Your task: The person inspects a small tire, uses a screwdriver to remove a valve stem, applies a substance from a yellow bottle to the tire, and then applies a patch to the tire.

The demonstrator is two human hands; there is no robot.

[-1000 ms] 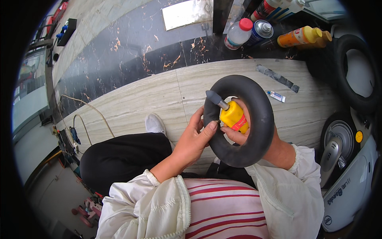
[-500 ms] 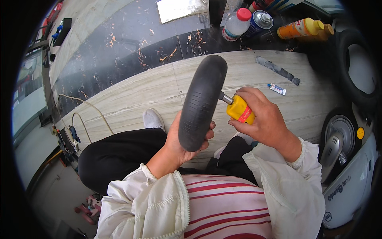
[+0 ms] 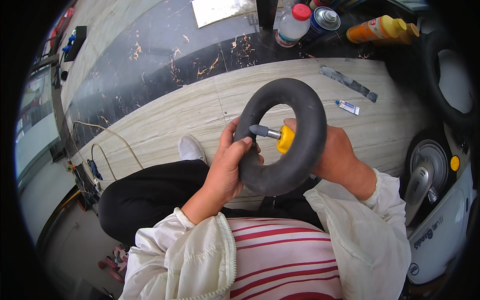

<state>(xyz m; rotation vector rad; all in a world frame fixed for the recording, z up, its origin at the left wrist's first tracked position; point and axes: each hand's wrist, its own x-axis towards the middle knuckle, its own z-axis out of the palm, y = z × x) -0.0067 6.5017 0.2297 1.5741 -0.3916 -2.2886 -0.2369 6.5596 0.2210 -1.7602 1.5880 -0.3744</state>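
Note:
A black, inflated inner tube [image 3: 309, 117] faces me as a ring in front of my lap. My left hand [image 3: 225, 170] grips its left side, thumb on the near face and fingers passing round into the hole. Behind the ring's right side, my right hand [image 3: 345, 157] is closed around a yellow hand grinder [image 3: 285, 139]; the tube covers most of its body and several of my fingers. Through the hole shows the grinder's metal shaft with a grey cone-shaped grinding bit [image 3: 258, 131]. The cone's tip lies over the ring's left inner edge, close to my left thumb; contact is unclear.
On the floor ahead lie a small glue tube [image 3: 347, 107] and a dark strip [image 3: 348, 83]. A red-capped bottle [image 3: 292, 27], a spray can [image 3: 324, 22] and a yellow bottle [image 3: 375, 30] stand or lie beyond. A wheel [image 3: 427, 167] and a tyre [image 3: 431, 85] are at right.
The inner tube has turned from edge-on to face me. The grinder, earlier right of the tube, is now behind it with its bit in the hole. My left thumb has come onto the near face.

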